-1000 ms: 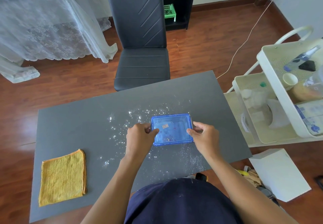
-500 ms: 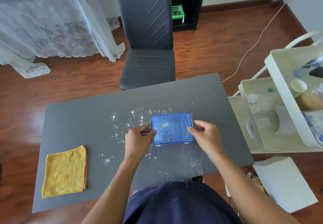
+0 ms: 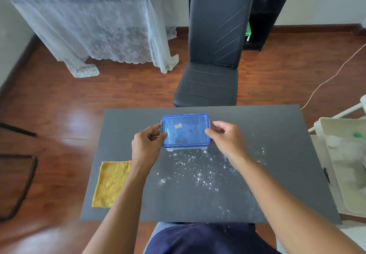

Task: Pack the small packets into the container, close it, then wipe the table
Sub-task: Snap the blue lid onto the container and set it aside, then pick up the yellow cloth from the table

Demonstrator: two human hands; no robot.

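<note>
Container [image 3: 185, 131], blue lid shut, reddish bits dimly visible inside; clamped between left hand [image 3: 147, 146] and right hand [image 3: 225, 137], above powder-strewn table [image 3: 277, 154].

Reddish wood floor [image 3: 122, 91] — black chair [image 3: 213, 55]

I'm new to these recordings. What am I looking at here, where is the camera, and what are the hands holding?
No machine here: a person's bare hands, filmed by a camera worn on the head, looking down. The left hand and right hand grip opposite ends of a clear rectangular plastic container with a blue lid, lid on, at the far side of the dark grey table. White spilled powder speckles the table nearer the person. A folded yellow cloth lies at the left edge, untouched.
</note>
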